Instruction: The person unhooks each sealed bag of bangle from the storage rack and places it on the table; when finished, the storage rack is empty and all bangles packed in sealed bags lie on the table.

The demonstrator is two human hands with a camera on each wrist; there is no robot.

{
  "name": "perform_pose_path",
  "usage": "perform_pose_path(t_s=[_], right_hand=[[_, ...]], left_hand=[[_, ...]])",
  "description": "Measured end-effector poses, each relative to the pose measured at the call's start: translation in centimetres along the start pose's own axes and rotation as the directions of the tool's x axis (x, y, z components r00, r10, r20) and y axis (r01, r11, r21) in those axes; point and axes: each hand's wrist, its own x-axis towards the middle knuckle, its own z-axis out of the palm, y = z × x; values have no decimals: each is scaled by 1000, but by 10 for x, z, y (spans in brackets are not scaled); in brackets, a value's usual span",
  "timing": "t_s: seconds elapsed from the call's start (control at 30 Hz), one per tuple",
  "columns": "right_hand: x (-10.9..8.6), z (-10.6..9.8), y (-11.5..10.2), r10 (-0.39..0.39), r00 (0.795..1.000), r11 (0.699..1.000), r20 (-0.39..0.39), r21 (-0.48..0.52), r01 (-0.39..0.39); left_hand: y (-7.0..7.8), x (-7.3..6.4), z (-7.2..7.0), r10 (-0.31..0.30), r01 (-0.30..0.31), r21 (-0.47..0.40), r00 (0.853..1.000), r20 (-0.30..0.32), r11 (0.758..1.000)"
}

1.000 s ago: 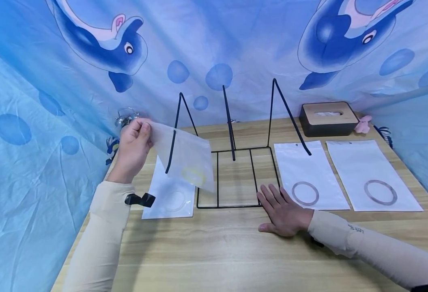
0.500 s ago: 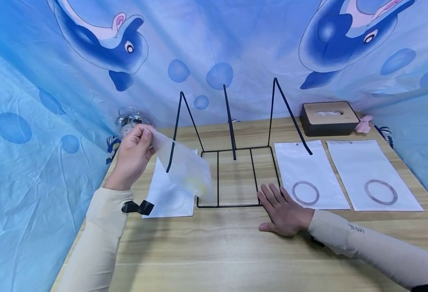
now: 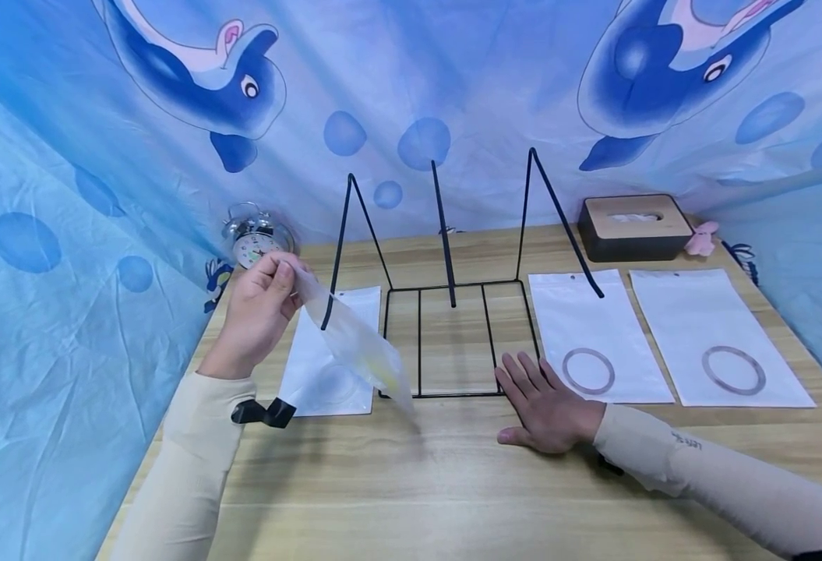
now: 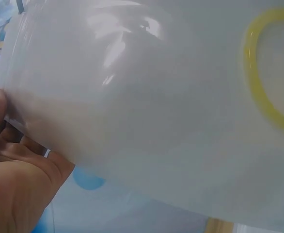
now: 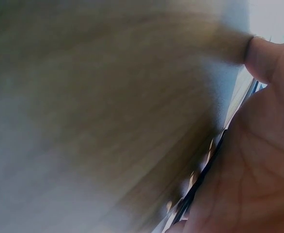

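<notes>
My left hand (image 3: pixel 259 312) pinches a translucent plastic bag (image 3: pixel 354 335) by its top corner, thumb on the near side. A yellow ring (image 4: pixel 251 63) lies inside it, seen in the left wrist view. The bag slants down and to the right by the left prong (image 3: pixel 336 257) of a black wire rack (image 3: pixel 420 343); I cannot tell whether the prong passes through it. My right hand (image 3: pixel 547 409) rests flat with fingers spread on the front right corner of the rack's base. Its palm shows in the right wrist view.
A white bag (image 3: pixel 333 304) lies left of the rack. To the right lie a second white bag (image 3: pixel 572 319) and a third (image 3: pixel 698 312), each with a ring. Behind stand an alarm clock (image 3: pixel 252 245), a tissue box (image 3: pixel 635 230) and a pink toy (image 3: pixel 701 239).
My left hand has come down and nearer with the bag, which has turned more edge-on, its lower end lower. The alarm clock has come into fuller view. My right hand has stayed put.
</notes>
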Motion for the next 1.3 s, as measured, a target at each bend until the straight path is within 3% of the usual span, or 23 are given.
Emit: perform_pose_path(t_s=[0.33, 0.6, 0.87, 1.1, 1.3], right_hand=[[0, 1, 1, -5, 1000, 1000, 3, -6, 5], [-3, -10, -6, -6, 999, 999, 35, 33, 5], [-4, -21, -13, 3, 999, 999, 42, 46, -5], [-2, -9, -4, -2, 999, 1000, 37, 10, 1], [-4, -11, -5, -22, 1000, 998, 20, 59, 21]], left_hand=[[5, -14, 1, -27, 30, -38, 997, 68, 999], [7, -22, 1, 13, 0, -80, 986, 164, 997], [10, -29, -1, 58, -26, -153, 976, 208, 988], [10, -34, -10, 57, -18, -191, 977, 203, 981], [8, -44, -23, 48, -9, -240, 986, 157, 971]])
